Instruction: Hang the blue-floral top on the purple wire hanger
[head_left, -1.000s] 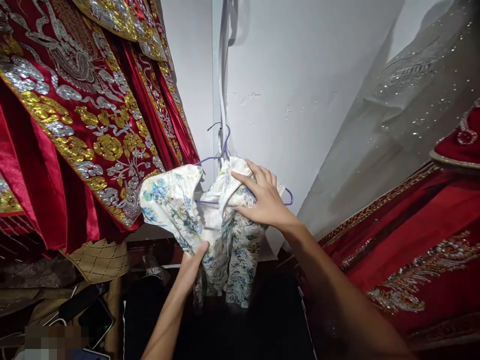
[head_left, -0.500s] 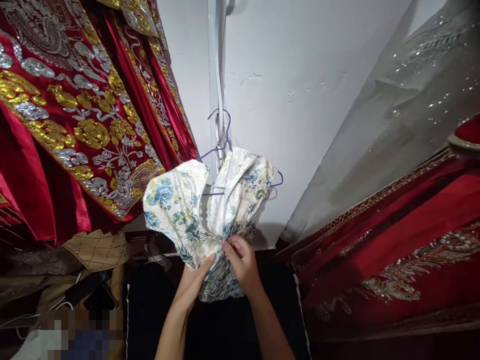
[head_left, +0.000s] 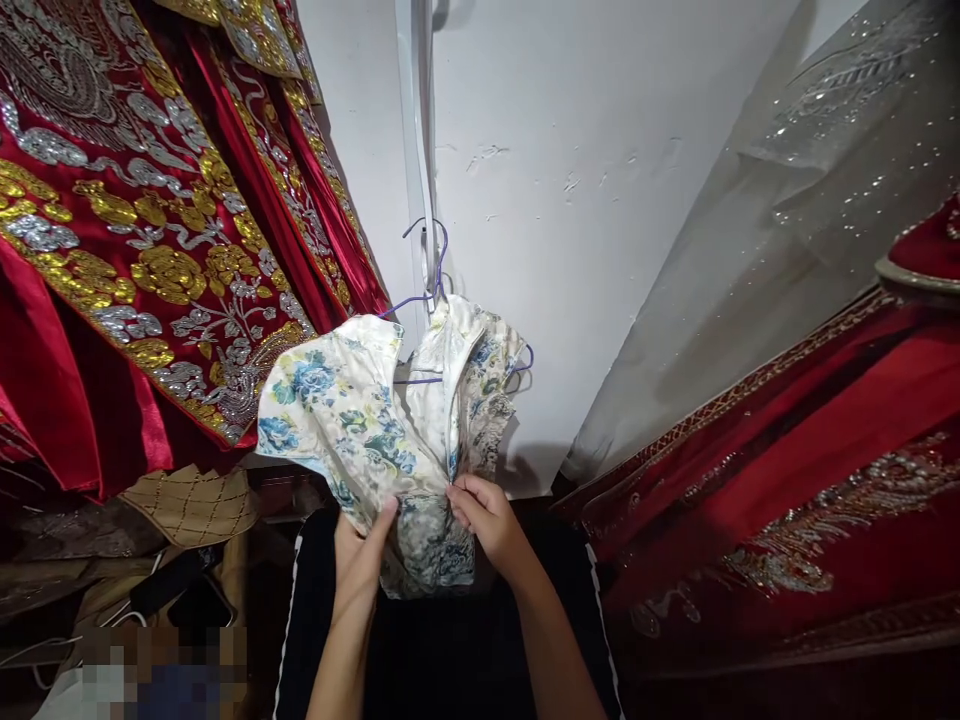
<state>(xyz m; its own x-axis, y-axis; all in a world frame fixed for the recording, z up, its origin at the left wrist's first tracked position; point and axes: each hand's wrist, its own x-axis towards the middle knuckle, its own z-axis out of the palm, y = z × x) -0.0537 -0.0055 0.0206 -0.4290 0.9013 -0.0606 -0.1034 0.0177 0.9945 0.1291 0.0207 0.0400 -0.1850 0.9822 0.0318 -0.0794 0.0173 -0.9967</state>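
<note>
A white floral garment, printed with blue and green blossoms, hangs on a purple wire hanger against the white wall. The hanger's hook catches on a white strip running down the wall above the garment. The garment's front is open, its two halves parted near the collar and drawn together lower down.

The left hand grasps the lower part of the garment's left half, thumb on the front of the cloth and fingers behind it. The right hand pinches the edge of the other half just beside it, fingertips closed on the fabric where the two halves meet. Both hands sit at the garment's lower middle, nearly touching each other.

To the left of the garment hangs a red robe thick with gold and silver embroidery, its hem just beside the floral sleeve. To the right of the garment hang a pale sequinned gown and, beyond it, another red embroidered dress. Below and left of the garment lies a tan quilted bag. Directly beneath it is black cloth with a white stripe.
</note>
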